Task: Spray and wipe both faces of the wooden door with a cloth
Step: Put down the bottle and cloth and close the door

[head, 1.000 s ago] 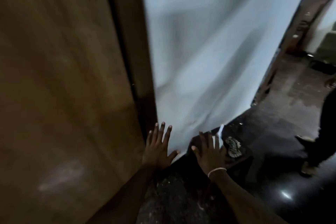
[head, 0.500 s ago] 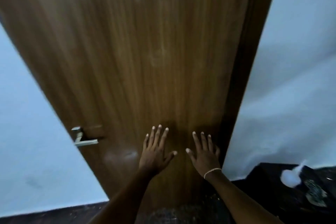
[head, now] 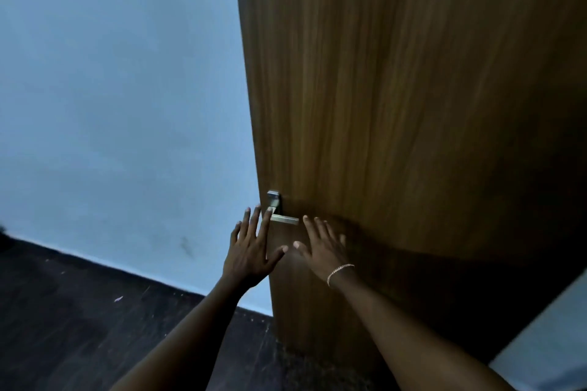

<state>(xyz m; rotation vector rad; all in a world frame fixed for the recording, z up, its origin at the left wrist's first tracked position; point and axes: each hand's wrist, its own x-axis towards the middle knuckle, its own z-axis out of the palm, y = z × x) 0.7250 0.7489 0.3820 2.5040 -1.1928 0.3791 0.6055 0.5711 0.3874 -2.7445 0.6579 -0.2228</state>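
The brown wooden door (head: 413, 105) fills the right of the view, its free edge running down the middle. A silver lever handle (head: 279, 214) sits near that edge. My left hand (head: 251, 251) is spread flat with straight fingers, its fingertips overlapping the door edge beside the handle. My right hand (head: 324, 247), with a bracelet at the wrist, is spread flat in front of the door face just right of the handle. Neither hand holds anything. No cloth or spray bottle is in view.
A pale blue wall (head: 120, 105) stands left of the door. Dark floor (head: 79, 320) runs below it to the bottom left. A strip of pale wall (head: 546, 343) shows at the bottom right.
The view has swung left: the door has moved to the right of the frame and the handle now lies between my hands. The black stand with the white object has left the view.
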